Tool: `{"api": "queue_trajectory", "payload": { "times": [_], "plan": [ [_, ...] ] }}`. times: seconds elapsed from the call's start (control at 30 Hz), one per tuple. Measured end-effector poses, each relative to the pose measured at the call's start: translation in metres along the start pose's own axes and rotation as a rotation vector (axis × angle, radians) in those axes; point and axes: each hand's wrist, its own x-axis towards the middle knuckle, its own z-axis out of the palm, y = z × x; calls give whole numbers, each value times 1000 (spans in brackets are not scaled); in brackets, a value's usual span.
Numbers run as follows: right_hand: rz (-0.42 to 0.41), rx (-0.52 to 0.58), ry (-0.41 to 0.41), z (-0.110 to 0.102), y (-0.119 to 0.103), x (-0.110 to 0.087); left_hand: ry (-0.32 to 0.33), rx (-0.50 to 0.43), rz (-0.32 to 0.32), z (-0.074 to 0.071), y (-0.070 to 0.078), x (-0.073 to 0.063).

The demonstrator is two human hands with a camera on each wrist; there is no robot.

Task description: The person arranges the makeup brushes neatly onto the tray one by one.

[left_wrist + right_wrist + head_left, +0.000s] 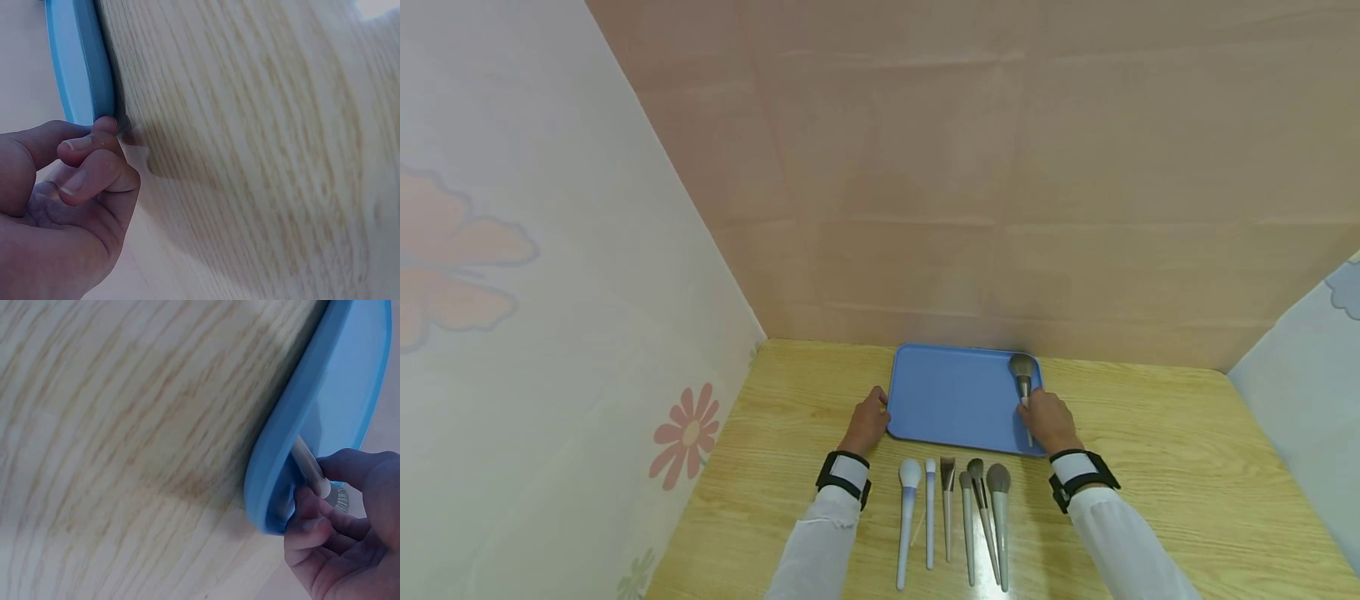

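A blue tray (951, 396) lies against the back wall on the wooden table. At its left edge, near the front corner, my left hand (868, 422) pinches the rim; the left wrist view shows curled fingers (100, 175) at the tray's side wall (103, 69). My right hand (1049, 418) pinches the pale handle of a large makeup brush (1022, 367) over the tray's right side. Its dark bristles point toward the back. Close up, thumb and fingers hold the brush handle (306, 462) just inside the tray wall (275, 469).
In front of the tray, several makeup brushes lie side by side on the table, among them a white-headed brush (909, 475), a flat brush (947, 471) and a grey-headed brush (998, 479). Walls stand at the back and on both sides.
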Motion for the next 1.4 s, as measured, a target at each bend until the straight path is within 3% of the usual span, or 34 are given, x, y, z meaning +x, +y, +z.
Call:
{"api": "queue_trajectory", "payload": {
  "times": [0.33,0.73,1.4],
  "plan": [
    [-23,5,4,-3,1,0,-3,-56,42,-1,-2,0],
    [-5,-7,-5,-5,3,-1,-13,-17,-7,4,0,1],
    [16,-6,-43,-3,5,2,-8,-21,-6,4,-1,5]
  ]
}}
